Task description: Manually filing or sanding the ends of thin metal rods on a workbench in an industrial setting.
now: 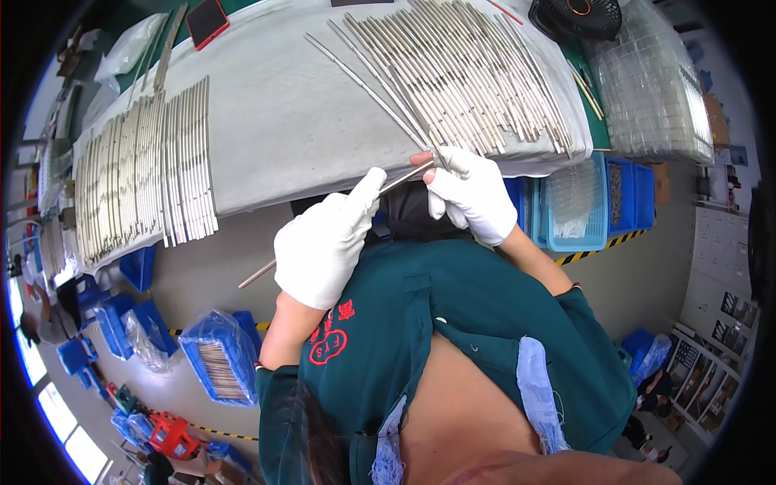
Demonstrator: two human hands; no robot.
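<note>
A thin metal rod (402,177) slants in front of my body, its lower left end sticking out past my wrist. My left hand (326,244), in a white glove, is closed around it. My right hand (473,194), gloved with bare thumb and index fingertips, pinches the rod near its upper right end. Just beyond those fingertips, a few loose rods (368,78) lie slanted on the cloth, their near ends reaching the right hand. Whether the fingers also touch these is hidden. A wide row of similar rods (477,77) lies beside them at the right.
White cloth (267,121) covers the table. Another row of rods (145,166) lies at its left. A red-edged phone (208,23), a black fan (575,16) and stacked clear plastic trays (651,89) stand along the back. Blue bins (630,194) sit right, and a rod-filled blue crate (218,356) lower left.
</note>
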